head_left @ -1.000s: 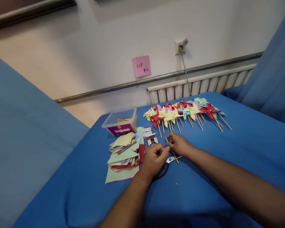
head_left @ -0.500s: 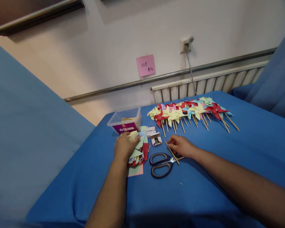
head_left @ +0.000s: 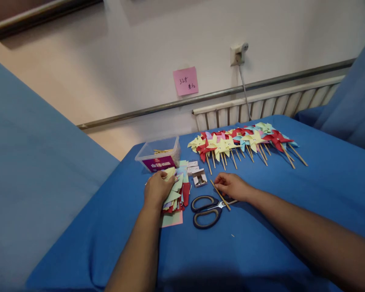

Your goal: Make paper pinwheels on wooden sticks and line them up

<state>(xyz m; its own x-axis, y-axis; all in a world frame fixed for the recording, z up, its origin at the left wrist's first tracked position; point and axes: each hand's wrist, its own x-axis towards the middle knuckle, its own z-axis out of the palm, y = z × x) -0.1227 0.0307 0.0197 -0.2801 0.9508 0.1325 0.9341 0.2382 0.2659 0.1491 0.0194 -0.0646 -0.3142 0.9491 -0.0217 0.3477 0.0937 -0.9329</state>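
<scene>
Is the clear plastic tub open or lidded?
Open: the plastic tub has no lid on it, and wooden sticks show over its rim.

head-worn view, looking forward and down, near blue table (head_left: 261, 227)

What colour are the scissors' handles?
Dark grey to black with tan inner rims, on the scissors lying near the right hand; seen in the head view.

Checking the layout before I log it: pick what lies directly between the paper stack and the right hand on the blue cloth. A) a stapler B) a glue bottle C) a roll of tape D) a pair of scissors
D: the scissors with dark handles lie flat on the blue cloth, between the paper stack under the left hand and the right hand, which pinches a wooden stick.
</scene>
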